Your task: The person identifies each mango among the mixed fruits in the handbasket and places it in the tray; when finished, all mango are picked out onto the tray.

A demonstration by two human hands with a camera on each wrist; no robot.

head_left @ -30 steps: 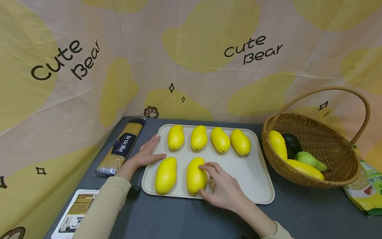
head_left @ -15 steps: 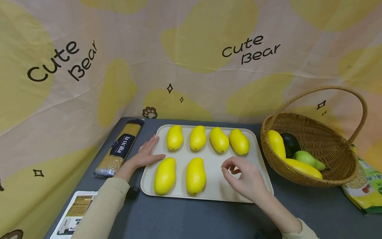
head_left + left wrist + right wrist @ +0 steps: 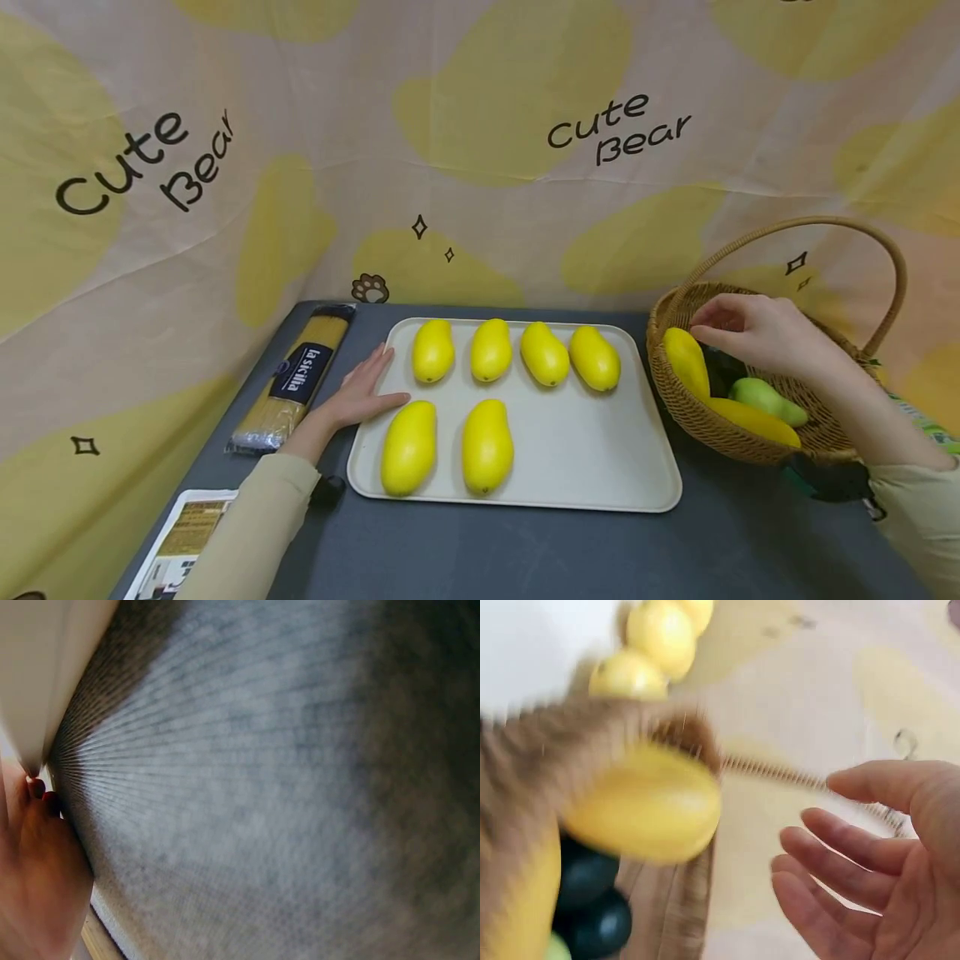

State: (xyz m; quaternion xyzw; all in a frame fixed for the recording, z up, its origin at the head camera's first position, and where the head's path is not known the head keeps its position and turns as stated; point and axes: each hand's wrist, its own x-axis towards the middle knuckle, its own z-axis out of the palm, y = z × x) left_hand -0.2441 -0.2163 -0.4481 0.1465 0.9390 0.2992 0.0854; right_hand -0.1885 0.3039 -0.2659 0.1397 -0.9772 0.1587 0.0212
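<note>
My left hand [image 3: 363, 395] rests at the left edge of the white tray [image 3: 592, 467], fingers spread. Two rows of yellow mangoes lie on that tray, with a back-row mango [image 3: 432, 351] and a front-row mango [image 3: 487, 447] among them. Over the wicker basket [image 3: 693, 433] hangs my right hand [image 3: 768, 335], holding nothing. Its fingers are loosely bent in the right wrist view, apart from the mango [image 3: 649, 804] in the basket. Dark avocados [image 3: 600, 922], a green pear [image 3: 765, 402] and another long yellow fruit [image 3: 753, 422] are also in the basket.
A spaghetti pack [image 3: 300, 375] lies left of the tray. Nearer stands a white-edged tablet or card [image 3: 176, 542], partly behind the left sleeve. The basket's tall handle [image 3: 832, 221] arches over its opening. Printed cloth hangs behind the table [image 3: 480, 550].
My right hand has left the second front-row mango and moved right, up over the basket, with nothing in it. My left hand has stayed at the tray's edge.
</note>
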